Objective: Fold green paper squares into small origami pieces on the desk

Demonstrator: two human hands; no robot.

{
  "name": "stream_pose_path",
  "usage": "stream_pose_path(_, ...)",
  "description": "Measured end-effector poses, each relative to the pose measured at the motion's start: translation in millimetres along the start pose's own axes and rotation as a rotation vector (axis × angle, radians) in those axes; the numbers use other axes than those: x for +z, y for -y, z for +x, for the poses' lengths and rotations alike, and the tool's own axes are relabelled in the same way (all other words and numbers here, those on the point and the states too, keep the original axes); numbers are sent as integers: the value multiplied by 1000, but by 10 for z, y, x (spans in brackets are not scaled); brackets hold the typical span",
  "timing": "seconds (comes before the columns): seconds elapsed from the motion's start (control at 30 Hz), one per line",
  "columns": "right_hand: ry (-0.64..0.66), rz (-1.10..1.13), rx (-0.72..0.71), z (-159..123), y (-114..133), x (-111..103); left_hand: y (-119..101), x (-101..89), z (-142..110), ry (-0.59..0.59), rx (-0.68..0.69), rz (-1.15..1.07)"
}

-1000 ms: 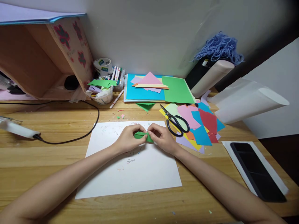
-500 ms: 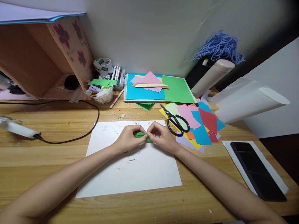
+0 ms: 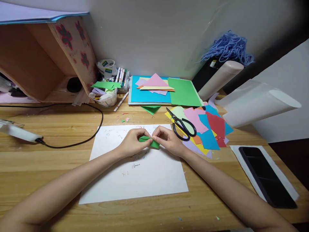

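Note:
Between my two hands is a small folded piece of green paper [image 3: 154,144], held over the upper part of a white sheet [image 3: 135,180]. My left hand [image 3: 134,141] pinches it from the left, thumb and forefinger closed. From the right, my right hand [image 3: 167,141] grips it too, and the fingertips of both hands meet near its middle. Fingers cover part of the paper. Black-handled scissors [image 3: 182,124] lie just past my right hand, on coloured paper pieces [image 3: 209,132].
At the back, green paper [image 3: 184,91] lies on a coloured stack. A tub of scraps [image 3: 106,99] and a marker [image 3: 121,101] stand left of it. A black cable [image 3: 72,145] crosses the left side; a phone [image 3: 266,177] lies at right, near a white paper roll [image 3: 260,103].
The green paper has turned slightly in my fingers, and more of its lower right part shows below my fingertips. Both hands stay in nearly the same place.

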State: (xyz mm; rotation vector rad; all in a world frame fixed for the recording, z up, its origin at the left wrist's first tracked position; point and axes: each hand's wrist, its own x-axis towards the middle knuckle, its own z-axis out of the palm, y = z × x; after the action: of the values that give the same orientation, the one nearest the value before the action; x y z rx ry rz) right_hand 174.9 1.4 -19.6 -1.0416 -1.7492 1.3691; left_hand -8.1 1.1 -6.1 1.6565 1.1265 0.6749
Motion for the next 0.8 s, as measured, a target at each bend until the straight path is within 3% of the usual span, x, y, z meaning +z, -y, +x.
stream_pose_path(0.8,-42,-56,0,-5,20,15,-54,-13,0,-13,-7,49)
